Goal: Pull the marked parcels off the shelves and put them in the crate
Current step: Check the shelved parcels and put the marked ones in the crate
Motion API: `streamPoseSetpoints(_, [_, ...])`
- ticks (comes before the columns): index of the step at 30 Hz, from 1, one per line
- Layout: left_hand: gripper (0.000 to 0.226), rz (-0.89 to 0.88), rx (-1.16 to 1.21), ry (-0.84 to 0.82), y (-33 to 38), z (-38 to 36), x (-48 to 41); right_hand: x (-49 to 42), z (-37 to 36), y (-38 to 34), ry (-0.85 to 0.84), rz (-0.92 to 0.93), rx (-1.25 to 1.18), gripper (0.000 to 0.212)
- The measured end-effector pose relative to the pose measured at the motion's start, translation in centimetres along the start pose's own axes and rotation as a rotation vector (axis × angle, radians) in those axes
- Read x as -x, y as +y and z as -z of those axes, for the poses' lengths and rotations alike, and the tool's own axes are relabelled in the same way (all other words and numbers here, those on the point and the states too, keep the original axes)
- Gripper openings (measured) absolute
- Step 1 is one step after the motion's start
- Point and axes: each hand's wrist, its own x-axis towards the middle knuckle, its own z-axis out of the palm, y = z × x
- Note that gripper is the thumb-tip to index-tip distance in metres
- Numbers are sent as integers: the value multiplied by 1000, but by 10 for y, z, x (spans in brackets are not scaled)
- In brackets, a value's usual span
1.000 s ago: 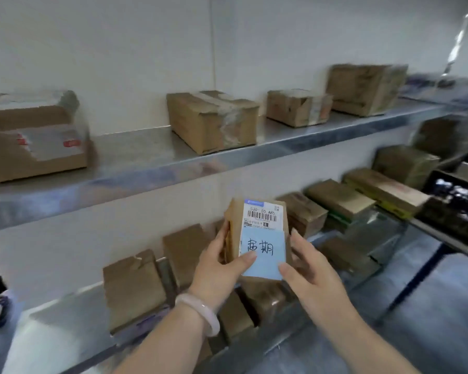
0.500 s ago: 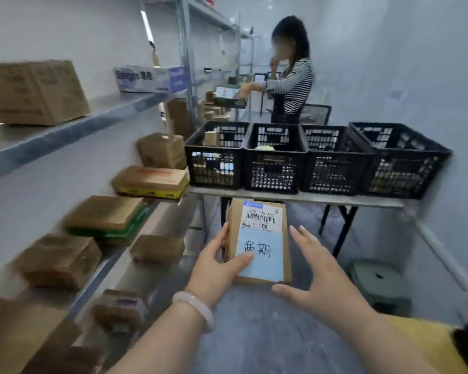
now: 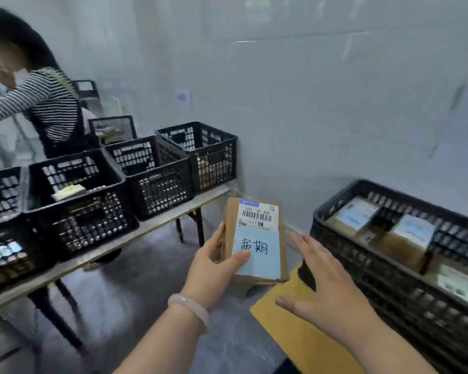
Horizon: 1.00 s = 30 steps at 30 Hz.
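A small cardboard parcel (image 3: pixel 254 211) carries a barcode label and a blue handwritten note. My left hand (image 3: pixel 214 263) grips its left edge, thumb laid across the blue note. My right hand (image 3: pixel 324 287) hovers just right of the parcel with fingers spread, apart from it. A black plastic crate (image 3: pixel 384 279) stands at the right, holding several parcels with blue notes. The held parcel is left of this crate, above the floor.
A folding table (image 3: pixel 157 225) at the left bears several black crates (image 3: pixel 81 203). A person in a striped top (image 3: pixel 46 103) stands behind it. A yellow surface (image 3: pixel 289 319) lies below my right hand. White wall behind; grey floor below.
My view has swung right, away from the shelves, past the table to the crate on the right. My left hand keeps hold of the parcel; my right hand has drawn away from it.
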Motion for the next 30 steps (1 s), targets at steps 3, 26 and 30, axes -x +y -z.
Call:
streamPoseSetpoints(3, [68, 26, 51, -159, 3, -32, -32, 14, 17, 16, 58, -190, 64, 112])
streamPoseSetpoints(26, [60, 170, -268, -813, -16, -424, -58, 128, 165, 254, 256, -690, 177, 112])
streamPoseSetpoints(30, [75, 186, -369, -812, -38, -466, -67, 129, 171, 293, 203, -749, 176, 114])
